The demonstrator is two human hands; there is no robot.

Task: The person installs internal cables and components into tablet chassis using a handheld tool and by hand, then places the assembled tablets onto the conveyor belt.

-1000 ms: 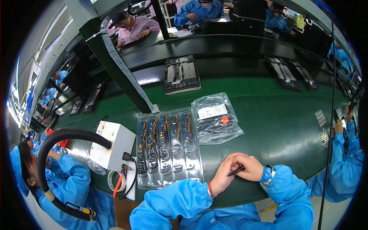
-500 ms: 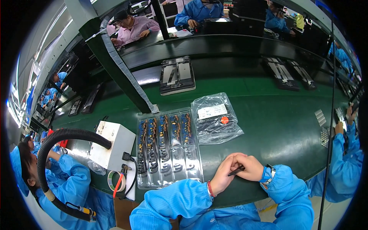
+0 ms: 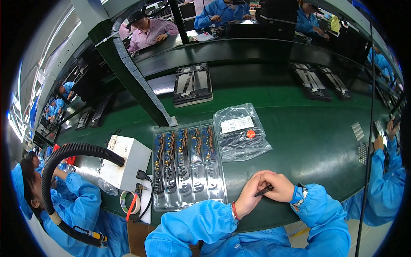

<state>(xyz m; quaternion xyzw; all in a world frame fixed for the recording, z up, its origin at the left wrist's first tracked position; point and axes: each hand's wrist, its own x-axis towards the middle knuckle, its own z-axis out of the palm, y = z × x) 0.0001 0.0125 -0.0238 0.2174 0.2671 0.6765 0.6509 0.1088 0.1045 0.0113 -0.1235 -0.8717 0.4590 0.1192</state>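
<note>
Two hands (image 3: pixel 280 187); one black tool (image 3: pixel 264 191)

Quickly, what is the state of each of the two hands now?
Right hand: closed, holding a slim dark tool.
Left hand: against the right one; fingers partly hidden, open or closed cannot be told.

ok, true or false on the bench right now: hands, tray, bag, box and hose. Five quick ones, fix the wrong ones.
1. The left hand and right hand are apart. False: they are together, touching.
2. A thin dark tool pokes out of the right hand. True.
3. The clear tray lies left of the plastic bag. True.
4. The round sticker on the bag is green. False: it is orange.
5. The corrugated black hose meets the white box. True.
</note>
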